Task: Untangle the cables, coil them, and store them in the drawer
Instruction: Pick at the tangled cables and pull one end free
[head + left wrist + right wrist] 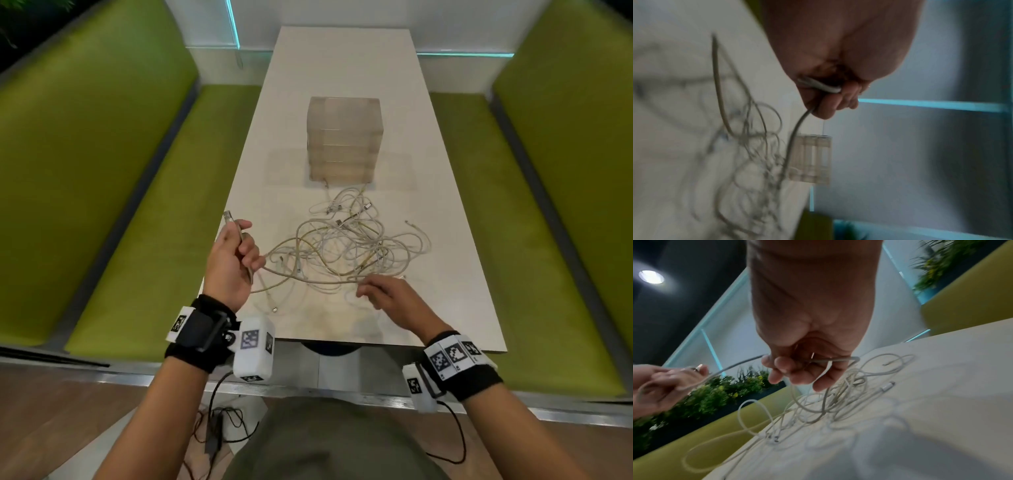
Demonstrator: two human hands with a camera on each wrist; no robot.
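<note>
Dim indoor light was seen, with a ceiling lamp (651,277) glaring. Both wrist views were smeared by motion blur. Straight edges were bowed near the head view's borders.

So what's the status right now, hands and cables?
Left hand grips one cable's plug end, raised. Right hand pinches the same cable. Tangle on table; drawer unit shut.
</note>
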